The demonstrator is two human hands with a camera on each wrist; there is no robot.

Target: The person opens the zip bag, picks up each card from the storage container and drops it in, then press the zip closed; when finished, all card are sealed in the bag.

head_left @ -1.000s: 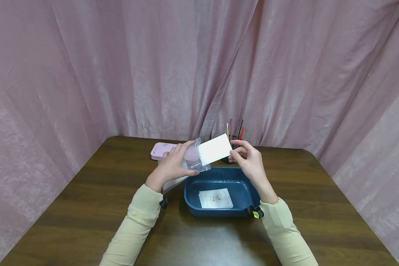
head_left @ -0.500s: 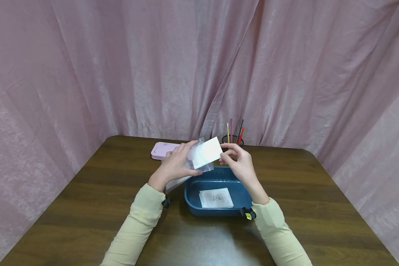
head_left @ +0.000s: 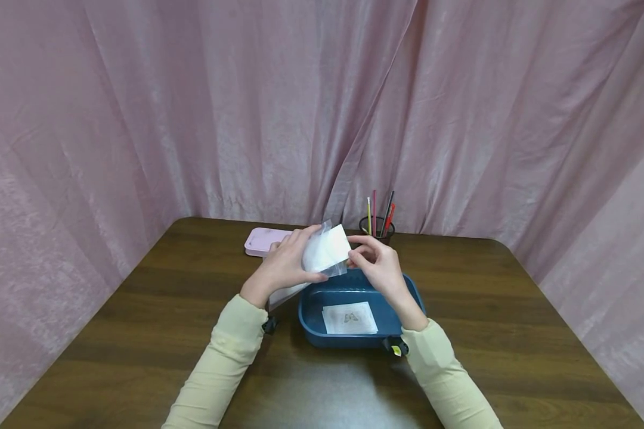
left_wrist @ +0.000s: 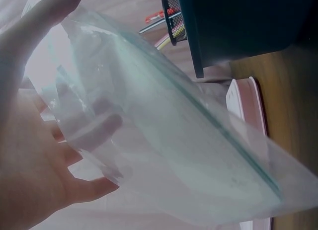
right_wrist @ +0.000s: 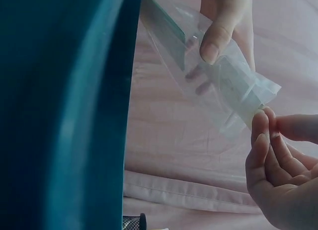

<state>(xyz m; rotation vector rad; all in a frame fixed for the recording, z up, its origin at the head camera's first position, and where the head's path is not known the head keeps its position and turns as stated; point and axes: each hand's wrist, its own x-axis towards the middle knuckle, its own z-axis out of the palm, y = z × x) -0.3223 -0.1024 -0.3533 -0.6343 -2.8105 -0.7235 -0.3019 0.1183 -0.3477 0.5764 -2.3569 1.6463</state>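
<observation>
My left hand [head_left: 285, 262] grips a clear plastic bag [left_wrist: 149, 135] near its mouth, thumb on one side and fingers on the other. The bag slants down toward the table; a pale flat stack shows through its film. With thumb and fingertips my right hand [head_left: 380, 263] pinches the outer edge of a white card [head_left: 337, 245]. Most of that card lies inside the bag's mouth. Below both hands stands a dark blue plastic basin [head_left: 349, 341], where a few white square sheets [head_left: 350, 319] lie, the top one printed with a butterfly.
Behind the left hand is a pink flat case [head_left: 262, 241]. A black mesh pen cup [left_wrist: 174, 19] with several pencils and pens stands at the table's back. Pink curtains [head_left: 268, 119] hang around the brown wooden table [head_left: 488, 310].
My right hand has moved left, and the white card has slid deeper into the bag. My left hand has hardly moved. More of the pen cup shows now.
</observation>
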